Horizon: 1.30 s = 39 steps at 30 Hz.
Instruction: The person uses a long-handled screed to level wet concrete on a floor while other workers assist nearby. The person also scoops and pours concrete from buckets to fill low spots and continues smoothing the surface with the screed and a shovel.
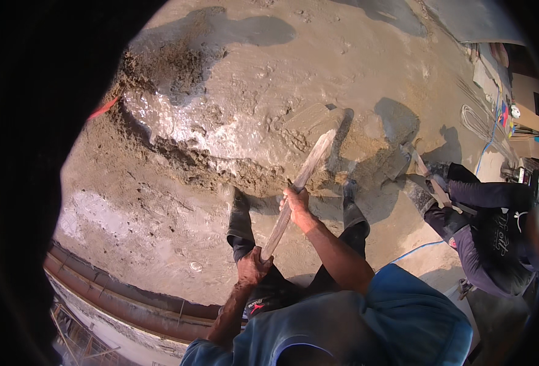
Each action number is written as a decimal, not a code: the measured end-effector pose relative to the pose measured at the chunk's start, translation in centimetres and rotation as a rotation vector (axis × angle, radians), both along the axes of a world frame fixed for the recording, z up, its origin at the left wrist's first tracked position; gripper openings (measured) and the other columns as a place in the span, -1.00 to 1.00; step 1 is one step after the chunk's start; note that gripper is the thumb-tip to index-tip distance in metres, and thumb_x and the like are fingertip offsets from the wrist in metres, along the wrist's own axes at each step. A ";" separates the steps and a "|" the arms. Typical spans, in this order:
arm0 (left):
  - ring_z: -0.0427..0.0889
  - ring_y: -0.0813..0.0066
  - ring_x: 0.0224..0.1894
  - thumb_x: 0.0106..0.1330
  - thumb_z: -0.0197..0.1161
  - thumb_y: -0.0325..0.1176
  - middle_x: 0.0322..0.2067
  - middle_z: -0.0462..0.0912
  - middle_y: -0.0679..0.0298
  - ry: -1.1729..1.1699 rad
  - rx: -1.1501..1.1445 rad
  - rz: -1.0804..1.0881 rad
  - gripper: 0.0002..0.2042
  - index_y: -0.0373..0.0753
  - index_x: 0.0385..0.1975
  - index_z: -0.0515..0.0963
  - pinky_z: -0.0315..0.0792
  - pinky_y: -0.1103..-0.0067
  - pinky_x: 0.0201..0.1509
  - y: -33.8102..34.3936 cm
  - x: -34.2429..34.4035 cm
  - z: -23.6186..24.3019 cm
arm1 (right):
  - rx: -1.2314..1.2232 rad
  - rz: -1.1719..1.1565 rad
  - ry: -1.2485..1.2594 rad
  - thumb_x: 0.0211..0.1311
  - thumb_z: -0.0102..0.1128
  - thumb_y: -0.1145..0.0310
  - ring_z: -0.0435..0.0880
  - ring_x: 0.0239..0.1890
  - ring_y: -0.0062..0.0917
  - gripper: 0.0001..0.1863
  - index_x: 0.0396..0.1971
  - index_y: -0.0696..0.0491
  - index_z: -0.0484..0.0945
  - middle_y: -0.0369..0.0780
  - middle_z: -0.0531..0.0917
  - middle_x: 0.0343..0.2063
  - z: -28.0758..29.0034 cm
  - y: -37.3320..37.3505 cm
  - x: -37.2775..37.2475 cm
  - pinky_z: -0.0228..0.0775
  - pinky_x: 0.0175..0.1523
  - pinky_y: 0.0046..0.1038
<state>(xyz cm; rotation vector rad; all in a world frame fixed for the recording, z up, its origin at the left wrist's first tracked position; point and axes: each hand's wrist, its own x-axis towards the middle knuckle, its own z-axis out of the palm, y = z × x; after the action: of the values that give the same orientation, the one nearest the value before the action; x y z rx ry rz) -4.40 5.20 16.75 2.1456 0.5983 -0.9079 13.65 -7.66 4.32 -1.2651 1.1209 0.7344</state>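
A long weathered wooden handle [309, 161] slants away from me over the wet grey mortar [233, 134]. My left hand [254, 266] is wrapped round its near end, low by my thigh. Farther up, my right hand [296, 201] grips the same handle around its middle. The tool's head at the far end is coated in mortar, so I cannot tell whether it is a shovel or a hoe. My boots [239, 216] stand on either side of the handle at the edge of the heap.
At right a co-worker in dark clothes [495, 244] bends over another wooden-handled tool [431, 177]. A darker sandy mound [178, 61] rises at the far left. Brown edge boards [129, 299] run along the near left. A blue hose [417, 248] and coiled cable [480, 122] lie at right.
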 end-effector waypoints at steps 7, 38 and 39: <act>0.67 -0.03 -0.36 0.12 0.31 -0.01 -0.48 0.64 -0.07 -0.030 -0.112 0.112 -0.58 -0.29 -0.30 0.48 0.54 0.24 -0.25 -4.4 7.0 -4.3 | -0.141 0.144 -0.051 0.08 0.24 0.44 0.45 -0.74 -0.45 -0.82 -0.38 0.11 0.41 -0.25 0.46 -0.63 -7.4 -2.8 7.2 0.36 -0.64 -0.31; 0.44 0.55 -0.68 0.20 0.36 0.04 -0.62 0.45 0.32 -0.078 -0.052 1.303 -0.56 -0.29 -0.44 0.46 0.31 0.59 -0.66 36.3 -35.6 12.9 | -0.466 1.441 -0.019 -0.20 0.43 0.36 0.68 -0.50 -0.45 -0.62 -0.30 0.21 0.64 -0.10 0.67 -0.50 21.9 -1.5 -5.7 0.50 -0.46 -0.36; 0.51 0.51 -0.65 0.20 0.35 0.03 -0.60 0.49 0.28 -0.023 -0.104 1.221 -0.54 -0.33 -0.39 0.48 0.36 0.57 -0.64 34.7 -36.1 11.8 | -0.487 1.471 -0.023 -0.23 0.44 0.30 0.71 -0.44 -0.44 -0.62 -0.35 0.19 0.66 -0.08 0.69 -0.48 21.9 -1.9 -6.7 0.53 -0.41 -0.37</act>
<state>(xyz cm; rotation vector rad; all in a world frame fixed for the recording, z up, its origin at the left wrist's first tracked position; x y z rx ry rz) -40.46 39.94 28.55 1.2696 1.5352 -0.2000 6.93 -9.51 26.21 -2.4993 0.1372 1.5211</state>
